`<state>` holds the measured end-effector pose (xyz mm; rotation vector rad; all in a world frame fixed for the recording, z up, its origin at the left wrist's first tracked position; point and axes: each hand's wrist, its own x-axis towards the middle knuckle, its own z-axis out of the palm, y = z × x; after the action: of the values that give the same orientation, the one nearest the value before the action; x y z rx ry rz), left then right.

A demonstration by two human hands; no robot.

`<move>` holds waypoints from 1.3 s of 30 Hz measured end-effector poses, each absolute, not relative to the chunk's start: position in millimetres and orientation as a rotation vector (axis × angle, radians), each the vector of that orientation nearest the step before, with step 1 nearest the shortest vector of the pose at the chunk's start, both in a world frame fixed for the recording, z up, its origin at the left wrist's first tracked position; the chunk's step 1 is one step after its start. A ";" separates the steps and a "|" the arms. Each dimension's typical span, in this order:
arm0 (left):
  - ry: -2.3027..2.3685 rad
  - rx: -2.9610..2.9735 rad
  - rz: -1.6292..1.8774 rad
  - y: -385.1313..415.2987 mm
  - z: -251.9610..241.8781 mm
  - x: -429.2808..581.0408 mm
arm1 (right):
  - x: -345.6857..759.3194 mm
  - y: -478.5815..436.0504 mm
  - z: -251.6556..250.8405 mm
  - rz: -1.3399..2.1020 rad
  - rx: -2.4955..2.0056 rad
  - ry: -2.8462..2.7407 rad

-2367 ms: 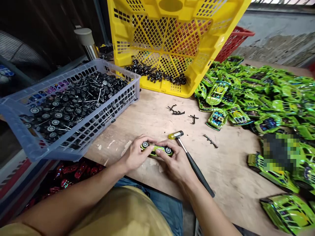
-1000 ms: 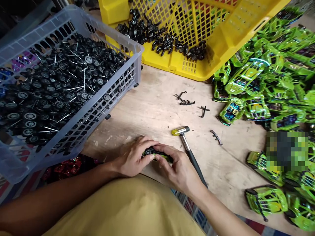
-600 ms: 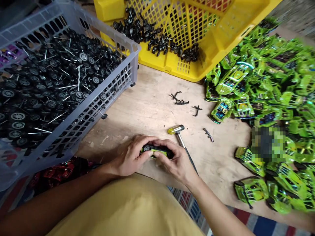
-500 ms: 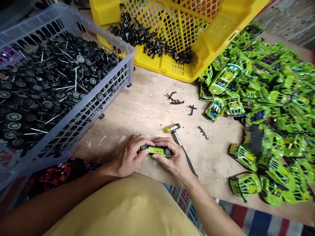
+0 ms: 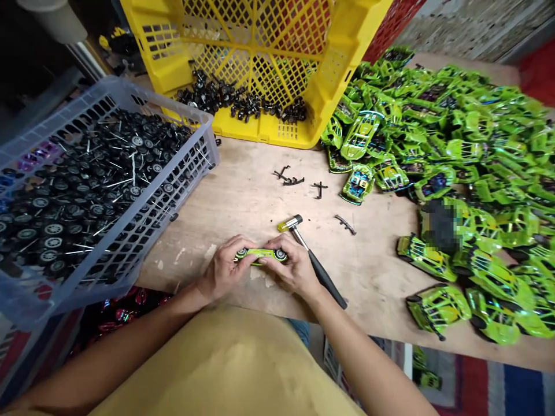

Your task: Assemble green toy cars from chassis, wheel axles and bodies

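Note:
Between my two hands is a small green toy car (image 5: 260,253), its side with two black wheels facing me. My left hand (image 5: 228,266) grips the left end, the thumb pressed on the body near the wheel. Around the right end closes my right hand (image 5: 292,266), its thumb also on the car's side. Just beyond my right hand lies a hammer (image 5: 323,271) with a black handle and a yellow-and-black head. Several thin black plastic parts (image 5: 319,189) lie scattered on the wooden table (image 5: 243,173) past the hammer.
At the left stands a translucent crate (image 5: 173,179) heaped with black wheels on metal axles. A tipped yellow crate (image 5: 321,104) at the back holds black wheel parts (image 5: 243,104). Green toy car bodies (image 5: 468,150) pile up on the right. Red toy cars (image 5: 125,312) sit below the table's left edge.
The camera view has shifted, so the crates and green pile appear further left. Both hands still hold the car, which is tilted slightly differently, its side turned more upright.

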<state>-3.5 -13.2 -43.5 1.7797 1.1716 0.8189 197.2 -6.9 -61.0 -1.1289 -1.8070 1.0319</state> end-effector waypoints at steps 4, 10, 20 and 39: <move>1.215 1.665 0.784 -9.9 -43.0 -5.0 | 203.7 -2.5 -63.5 1.160 -1.151 -1.772; 1.130 1.702 0.841 -9.2 -43.9 -3.9 | 203.9 -4.4 -63.3 1.147 -1.093 -1.742; 1.078 1.672 0.843 -9.8 -45.0 -6.7 | 200.3 -11.1 -66.3 1.023 -1.055 -1.763; 0.986 2.171 0.897 13.9 -16.8 -16.5 | 218.4 -4.7 -38.6 0.783 -0.990 -1.822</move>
<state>-16.5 13.9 -16.8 2.1715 0.9862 0.8967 218.4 -4.7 -38.6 -0.9896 -1.8217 0.7832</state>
